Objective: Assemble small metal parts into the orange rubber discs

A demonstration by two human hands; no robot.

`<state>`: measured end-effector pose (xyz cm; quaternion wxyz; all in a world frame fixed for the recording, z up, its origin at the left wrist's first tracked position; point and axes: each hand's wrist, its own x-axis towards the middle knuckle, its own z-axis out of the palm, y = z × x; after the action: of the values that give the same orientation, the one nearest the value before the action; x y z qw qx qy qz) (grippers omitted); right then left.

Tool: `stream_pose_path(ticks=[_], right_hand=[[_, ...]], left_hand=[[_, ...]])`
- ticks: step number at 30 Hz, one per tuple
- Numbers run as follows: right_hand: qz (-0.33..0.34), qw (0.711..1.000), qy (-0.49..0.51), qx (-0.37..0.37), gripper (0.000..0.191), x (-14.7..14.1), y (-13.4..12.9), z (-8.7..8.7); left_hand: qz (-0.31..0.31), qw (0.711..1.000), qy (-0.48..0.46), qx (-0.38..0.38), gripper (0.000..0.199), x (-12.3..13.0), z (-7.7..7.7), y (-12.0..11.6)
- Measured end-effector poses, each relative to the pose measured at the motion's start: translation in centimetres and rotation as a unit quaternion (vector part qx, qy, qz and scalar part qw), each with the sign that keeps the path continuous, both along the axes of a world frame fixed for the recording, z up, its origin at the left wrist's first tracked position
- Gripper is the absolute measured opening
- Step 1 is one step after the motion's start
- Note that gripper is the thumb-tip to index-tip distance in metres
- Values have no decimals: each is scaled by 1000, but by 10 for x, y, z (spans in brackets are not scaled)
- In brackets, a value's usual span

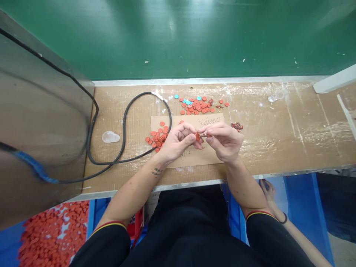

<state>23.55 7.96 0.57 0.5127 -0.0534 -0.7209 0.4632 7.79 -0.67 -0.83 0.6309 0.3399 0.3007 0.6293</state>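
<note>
My left hand (pixel 178 141) and my right hand (pixel 224 141) meet above a cardboard sheet (pixel 214 157), which is speckled with tiny dark bits. Between the left thumb and fingers is a small orange-red disc (pixel 197 136). My right fingertips pinch a small dark-and-red part (pixel 207 135) right beside it, partly hidden by the fingers. Orange discs lie heaped (pixel 158 139) just left of my left hand. A wider scatter of them (pixel 196 105) mixes with several cyan discs (pixel 187 102) beyond my hands. Several dark-and-red pieces (pixel 237 126) lie to the right.
A black cable (pixel 125 122) loops across the cardboard-covered bench (pixel 264 148), beside a clear plastic piece (pixel 110 137). A metal panel (pixel 36 111) stands left, a green wall behind. Below, a blue bin holds orange discs (pixel 55 233). A co-worker's hand (pixel 267 189) shows at lower right.
</note>
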Motion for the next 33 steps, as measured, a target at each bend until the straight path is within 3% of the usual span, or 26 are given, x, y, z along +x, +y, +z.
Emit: stream_pose_path(ticks=[18, 23, 33], right_hand=[[-43, 999, -31, 9, 16, 0, -2, -1], [-34, 999, -16, 25, 27, -2, -1, -1], [-46, 998, -29, 33, 19, -1, -1, -2]], left_hand=[[2, 1000, -17, -19, 48, 1, 5, 0], [0, 1000, -21, -10, 45, 1, 3, 1], [3, 1000, -11, -18, 49, 0, 2, 1]])
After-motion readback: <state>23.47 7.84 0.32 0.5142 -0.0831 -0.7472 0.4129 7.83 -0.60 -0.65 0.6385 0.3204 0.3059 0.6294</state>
